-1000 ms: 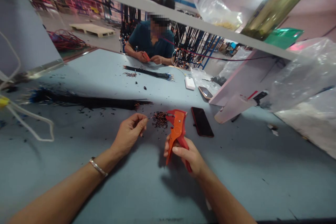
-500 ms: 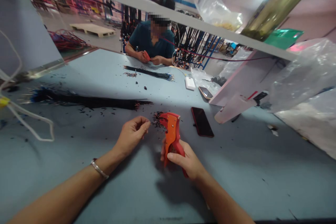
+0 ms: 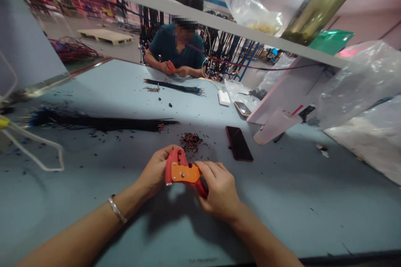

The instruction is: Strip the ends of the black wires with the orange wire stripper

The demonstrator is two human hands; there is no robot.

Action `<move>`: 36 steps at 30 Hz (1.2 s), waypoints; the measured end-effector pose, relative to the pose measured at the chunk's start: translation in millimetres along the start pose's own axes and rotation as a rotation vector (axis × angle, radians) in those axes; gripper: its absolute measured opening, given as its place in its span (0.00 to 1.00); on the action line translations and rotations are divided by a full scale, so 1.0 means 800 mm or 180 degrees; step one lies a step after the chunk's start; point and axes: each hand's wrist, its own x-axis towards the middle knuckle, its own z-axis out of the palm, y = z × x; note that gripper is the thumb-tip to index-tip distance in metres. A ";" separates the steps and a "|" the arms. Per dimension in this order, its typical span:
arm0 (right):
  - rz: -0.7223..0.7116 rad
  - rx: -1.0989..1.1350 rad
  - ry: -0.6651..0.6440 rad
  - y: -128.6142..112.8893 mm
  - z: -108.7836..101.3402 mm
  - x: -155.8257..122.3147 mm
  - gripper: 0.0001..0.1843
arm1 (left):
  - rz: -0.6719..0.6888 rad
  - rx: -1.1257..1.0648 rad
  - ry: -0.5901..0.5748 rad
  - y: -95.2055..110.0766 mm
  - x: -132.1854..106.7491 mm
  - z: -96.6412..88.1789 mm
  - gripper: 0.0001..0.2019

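My right hand (image 3: 222,187) is closed round the handles of a red and orange wire stripper (image 3: 184,174), whose head points left. My left hand (image 3: 157,172), with a bracelet on its wrist, is curled at the stripper's jaw end. Its fingertips are partly hidden behind the red head, so what they pinch does not show. Just beyond the tool lies a small pile of short dark and coppery offcuts (image 3: 191,142). Farther left stretches a long bundle of black wires (image 3: 103,123), with blue bits at its left end.
A dark phone (image 3: 239,143) lies right of the offcuts. Across the table (image 3: 282,217) a co-worker (image 3: 177,48) holds a red tool, near a second wire bundle (image 3: 175,86). A white cord (image 3: 46,169) hangs at left. A shelf bar (image 3: 194,16) crosses above; plastic bags (image 3: 360,83) crowd the right.
The wire stripper has turned from upright to lying leftward and moved left and nearer. My left hand has come up against its head, where before it pinched apart from it.
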 end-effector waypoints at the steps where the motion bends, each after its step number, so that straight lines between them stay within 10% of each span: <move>1: -0.0002 -0.0034 0.0010 0.000 0.001 0.000 0.27 | -0.0050 -0.0072 -0.0018 -0.001 0.000 0.000 0.07; 36: 0.0089 -0.0398 -0.0150 0.017 0.015 0.003 0.13 | 0.0262 0.0917 -0.0537 -0.001 -0.002 0.006 0.16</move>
